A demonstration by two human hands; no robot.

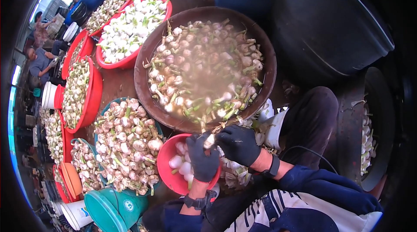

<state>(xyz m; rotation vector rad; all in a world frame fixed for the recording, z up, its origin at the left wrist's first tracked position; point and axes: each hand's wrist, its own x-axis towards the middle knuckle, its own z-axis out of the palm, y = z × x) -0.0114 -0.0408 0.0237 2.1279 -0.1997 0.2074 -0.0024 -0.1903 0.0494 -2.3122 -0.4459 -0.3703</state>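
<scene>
A garlic bulb (209,141) with its stalk sits in the fingers of my left hand (203,157), which is gloved in black and closed on it. My right hand (238,145), also black-gloved, is curled with its fingertips against the bulb's right side. What those fingertips pinch is hidden. Both hands are close together at the near rim of a wide brown basin (140,85) of murky water and floating garlic. Just below my left hand stands a red bowl (164,172) with peeled white bulbs (186,167). Loose husks (236,174) lie under my right hand.
Left of the red bowl is a heaped tub of unpeeled garlic (126,145). Red tubs of garlic (96,97) line the far left, near a teal bucket (102,208). A large black tub (330,28) rises at right. Other people (41,64) sit at far left.
</scene>
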